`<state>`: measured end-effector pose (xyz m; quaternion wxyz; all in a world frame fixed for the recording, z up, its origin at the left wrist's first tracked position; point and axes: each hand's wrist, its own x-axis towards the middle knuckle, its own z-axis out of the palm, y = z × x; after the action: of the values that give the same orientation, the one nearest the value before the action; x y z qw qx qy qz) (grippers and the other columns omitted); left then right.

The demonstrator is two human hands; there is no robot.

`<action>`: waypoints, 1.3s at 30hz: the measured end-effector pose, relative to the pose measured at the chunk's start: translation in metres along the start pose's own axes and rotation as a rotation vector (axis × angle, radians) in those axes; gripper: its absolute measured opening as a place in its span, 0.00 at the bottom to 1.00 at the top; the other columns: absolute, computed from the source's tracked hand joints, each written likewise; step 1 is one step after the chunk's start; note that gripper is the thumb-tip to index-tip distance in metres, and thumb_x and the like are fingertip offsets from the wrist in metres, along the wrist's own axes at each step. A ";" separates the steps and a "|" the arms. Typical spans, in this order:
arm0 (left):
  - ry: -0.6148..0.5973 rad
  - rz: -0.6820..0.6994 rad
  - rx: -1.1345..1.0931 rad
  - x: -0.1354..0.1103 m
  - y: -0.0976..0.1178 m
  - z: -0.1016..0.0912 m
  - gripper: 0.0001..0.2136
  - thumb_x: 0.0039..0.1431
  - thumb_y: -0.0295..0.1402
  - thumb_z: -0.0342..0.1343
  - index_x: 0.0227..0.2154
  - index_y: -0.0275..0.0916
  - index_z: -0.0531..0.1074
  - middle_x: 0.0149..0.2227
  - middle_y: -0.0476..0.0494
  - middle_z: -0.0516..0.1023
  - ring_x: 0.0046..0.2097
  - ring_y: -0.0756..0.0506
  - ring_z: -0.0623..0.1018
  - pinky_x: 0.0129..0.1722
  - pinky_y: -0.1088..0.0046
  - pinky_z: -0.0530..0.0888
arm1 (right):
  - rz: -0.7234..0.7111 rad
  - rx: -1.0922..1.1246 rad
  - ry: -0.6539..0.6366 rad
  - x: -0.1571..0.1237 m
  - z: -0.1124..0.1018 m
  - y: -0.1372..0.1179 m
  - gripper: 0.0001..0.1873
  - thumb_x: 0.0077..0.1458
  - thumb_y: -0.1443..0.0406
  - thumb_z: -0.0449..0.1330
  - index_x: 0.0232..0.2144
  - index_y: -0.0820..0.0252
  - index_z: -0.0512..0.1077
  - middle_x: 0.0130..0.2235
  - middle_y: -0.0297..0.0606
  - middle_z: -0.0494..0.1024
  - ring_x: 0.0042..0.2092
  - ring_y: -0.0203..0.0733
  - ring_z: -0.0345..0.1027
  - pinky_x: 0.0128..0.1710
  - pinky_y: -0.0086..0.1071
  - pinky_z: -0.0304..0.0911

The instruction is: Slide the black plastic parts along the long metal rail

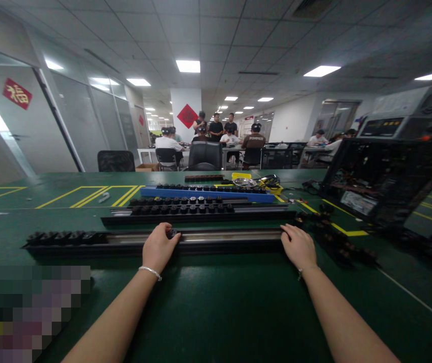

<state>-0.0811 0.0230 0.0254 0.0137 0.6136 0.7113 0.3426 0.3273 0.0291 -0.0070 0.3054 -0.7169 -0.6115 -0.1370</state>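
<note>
A long black rail [231, 246] with a shiny metal channel lies across the green table in front of me. My left hand [159, 250] is closed with thumb and fingers around a small black part [172, 233] sitting in the channel, mostly hidden by the hand. At the rail's right end, my right hand [299, 246] is closed on the tip, its lower fingers out of sight. Several similar black knobbed parts [64, 237] sit in a row along the rail's left end.
Behind lie another black rail [197, 217] full of knobbed parts and a blue rail [208, 194]. Loose black parts [337, 242] are heaped at right, near an open computer case [367, 181]. A yellow tray [241, 176] stands farther back. People sit at distant desks.
</note>
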 end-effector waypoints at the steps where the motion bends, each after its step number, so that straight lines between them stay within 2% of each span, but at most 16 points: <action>1: -0.003 0.001 -0.004 0.000 0.000 0.000 0.15 0.53 0.41 0.56 0.41 0.41 0.66 0.42 0.44 0.76 0.44 0.44 0.76 0.40 0.70 0.70 | 0.001 0.003 0.001 0.000 0.000 0.000 0.22 0.55 0.62 0.45 0.44 0.58 0.74 0.51 0.41 0.73 0.54 0.47 0.61 0.54 0.43 0.53; 19: -0.079 -0.008 -0.018 -0.003 0.007 -0.001 0.14 0.53 0.42 0.56 0.41 0.42 0.67 0.42 0.45 0.77 0.43 0.44 0.77 0.37 0.71 0.70 | -0.012 -0.009 -0.004 0.001 -0.001 0.000 0.23 0.55 0.61 0.44 0.44 0.59 0.74 0.51 0.42 0.73 0.54 0.49 0.62 0.54 0.44 0.54; 39: -0.069 0.034 0.037 -0.006 0.010 -0.003 0.16 0.53 0.43 0.55 0.43 0.43 0.66 0.42 0.45 0.77 0.42 0.45 0.77 0.39 0.71 0.70 | -0.010 0.005 0.008 0.000 0.002 0.003 0.22 0.55 0.61 0.45 0.44 0.58 0.74 0.50 0.40 0.74 0.54 0.48 0.62 0.55 0.44 0.53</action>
<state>-0.0724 0.0166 0.0309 0.0211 0.6373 0.7061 0.3081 0.3295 0.0307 -0.0091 0.3087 -0.7125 -0.6144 -0.1398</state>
